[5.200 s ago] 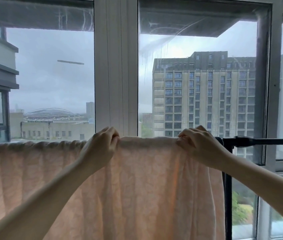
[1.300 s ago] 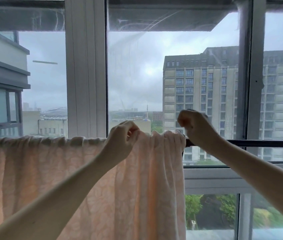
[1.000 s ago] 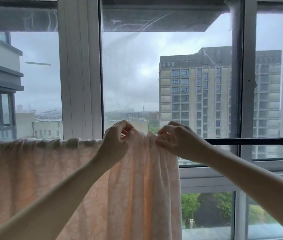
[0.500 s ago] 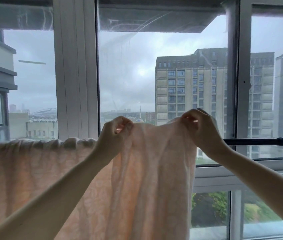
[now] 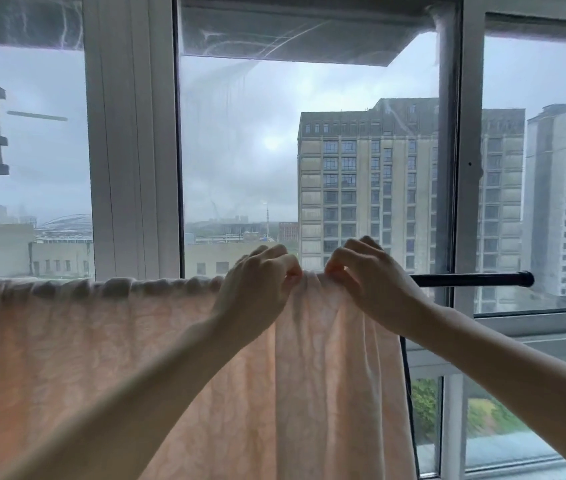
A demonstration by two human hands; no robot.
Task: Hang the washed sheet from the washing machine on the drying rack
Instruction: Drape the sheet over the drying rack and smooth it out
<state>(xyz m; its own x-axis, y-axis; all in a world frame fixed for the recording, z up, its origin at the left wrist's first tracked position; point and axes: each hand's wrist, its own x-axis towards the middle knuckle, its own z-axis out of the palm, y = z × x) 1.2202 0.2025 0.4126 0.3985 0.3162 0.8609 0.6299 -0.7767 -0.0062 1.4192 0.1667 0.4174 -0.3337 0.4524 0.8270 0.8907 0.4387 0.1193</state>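
The gathered top fold of the pale peach patterned cloth sheet point(image 5: 101, 358) is pinched by the left hand point(image 5: 257, 285) and the right hand point(image 5: 371, 282), held close together. The sheet is draped over the slim black metal rack rod point(image 5: 472, 279), whose long axis runs left to right; bare rod lies exposed rightward, nearest the right hand. A white-framed window point(image 5: 132, 150) is seen behind.

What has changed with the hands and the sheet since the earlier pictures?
Half a second ago the left hand and right hand held the top edge of the sheet lifted above the rod, apart. Now they have lowered it onto the rod and come close together, the right hand moving leftward. Both still pinch the sheet. Its left part stays draped over the rod, whose right end stays bare.
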